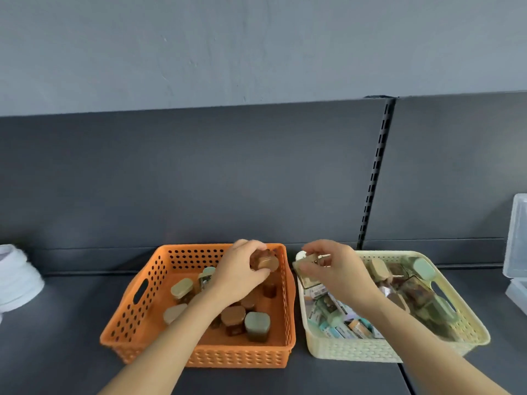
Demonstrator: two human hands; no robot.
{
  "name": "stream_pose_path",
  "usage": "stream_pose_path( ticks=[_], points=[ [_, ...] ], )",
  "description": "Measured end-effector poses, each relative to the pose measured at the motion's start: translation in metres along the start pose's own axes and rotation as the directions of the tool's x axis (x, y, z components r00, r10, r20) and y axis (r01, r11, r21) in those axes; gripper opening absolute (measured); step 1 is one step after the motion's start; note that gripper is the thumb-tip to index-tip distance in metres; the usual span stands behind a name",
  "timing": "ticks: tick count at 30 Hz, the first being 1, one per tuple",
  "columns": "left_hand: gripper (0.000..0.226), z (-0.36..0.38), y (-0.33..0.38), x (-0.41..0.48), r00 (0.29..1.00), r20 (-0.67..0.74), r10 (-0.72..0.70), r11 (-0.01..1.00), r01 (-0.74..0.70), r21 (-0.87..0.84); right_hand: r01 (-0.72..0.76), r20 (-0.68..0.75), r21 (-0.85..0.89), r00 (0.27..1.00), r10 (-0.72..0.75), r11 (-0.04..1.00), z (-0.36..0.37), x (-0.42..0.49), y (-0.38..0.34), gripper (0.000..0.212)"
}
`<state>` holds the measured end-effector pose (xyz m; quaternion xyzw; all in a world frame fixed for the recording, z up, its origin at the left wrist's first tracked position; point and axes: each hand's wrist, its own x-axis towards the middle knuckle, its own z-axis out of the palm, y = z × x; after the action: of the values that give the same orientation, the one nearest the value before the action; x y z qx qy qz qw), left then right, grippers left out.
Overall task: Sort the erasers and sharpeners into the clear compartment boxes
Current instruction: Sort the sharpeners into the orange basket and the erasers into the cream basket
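My left hand (242,269) grips a small brown jar-shaped sharpener (265,260) above the back right corner of the orange basket (137,317). Several more little sharpeners with beige, brown and green lids lie in that basket, among them a green-lidded one (257,323). My right hand (336,266) pinches a small clear sharpener with a pale lid (306,266) over the back left corner of the cream basket (356,349). That cream basket holds several wrapped erasers (342,323) at the front and more sharpeners (410,283) at the back.
A clear plastic compartment box (516,246) stands at the right edge of the dark shelf. A white ribbed object (17,277) sits at the far left. A dark back panel with a slotted upright (373,178) rises behind the baskets.
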<state>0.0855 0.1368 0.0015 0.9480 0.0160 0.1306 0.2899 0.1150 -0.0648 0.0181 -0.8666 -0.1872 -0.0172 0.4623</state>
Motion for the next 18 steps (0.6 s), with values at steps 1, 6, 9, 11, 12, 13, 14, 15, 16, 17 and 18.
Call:
stream_pose_path(
  ticks=[1,6,9,11,12,13,14,15,16,17,18],
  points=[
    [0.044,-0.007,-0.009,-0.005,1.000,0.003,-0.023,1.000,0.023,0.009,0.022,0.021,0.001,1.000,-0.022,1.000,0.008,0.001,-0.006,0.022],
    [0.058,-0.038,-0.041,-0.028,0.990,0.116,-0.083,0.996,0.078,0.046,0.205,0.189,-0.232,0.968,-0.162,0.951,0.048,0.008,-0.026,0.032],
    [0.062,-0.044,-0.049,-0.038,0.975,0.213,-0.066,0.989,0.036,0.143,0.267,0.321,-0.367,0.935,-0.149,0.891,0.068,0.011,-0.024,0.028],
    [0.060,-0.045,-0.050,-0.041,0.965,0.259,-0.051,0.981,0.000,0.195,0.272,0.376,-0.457,0.922,-0.093,0.847,0.075,0.011,-0.022,0.028],
    [0.059,-0.044,-0.050,-0.041,0.962,0.270,-0.043,0.977,-0.015,0.211,0.278,0.405,-0.501,0.912,-0.061,0.819,0.077,0.011,-0.022,0.027],
    [0.059,-0.044,-0.050,-0.042,0.961,0.273,-0.037,0.975,-0.025,0.220,0.288,0.428,-0.541,0.903,-0.036,0.790,0.078,0.010,-0.022,0.028],
    [0.059,-0.044,-0.050,-0.042,0.961,0.274,-0.033,0.975,-0.029,0.221,0.301,0.446,-0.574,0.895,-0.017,0.762,0.080,0.010,-0.022,0.029],
    [0.060,-0.044,-0.050,-0.041,0.961,0.276,-0.030,0.976,-0.032,0.217,0.314,0.456,-0.600,0.890,-0.008,0.736,0.081,0.009,-0.022,0.030],
    [0.060,-0.044,-0.050,-0.042,0.960,0.279,-0.029,0.978,-0.031,0.207,0.323,0.462,-0.621,0.887,0.000,0.714,0.081,0.009,-0.021,0.031],
    [0.061,-0.044,-0.050,-0.042,0.960,0.278,-0.027,0.981,-0.027,0.191,0.333,0.469,-0.635,0.883,0.006,0.698,0.080,0.008,-0.021,0.031],
    [0.060,-0.044,-0.050,-0.041,0.961,0.275,-0.026,0.985,-0.023,0.172,0.338,0.477,-0.638,0.879,0.010,0.692,0.079,0.008,-0.021,0.030]
  ],
)
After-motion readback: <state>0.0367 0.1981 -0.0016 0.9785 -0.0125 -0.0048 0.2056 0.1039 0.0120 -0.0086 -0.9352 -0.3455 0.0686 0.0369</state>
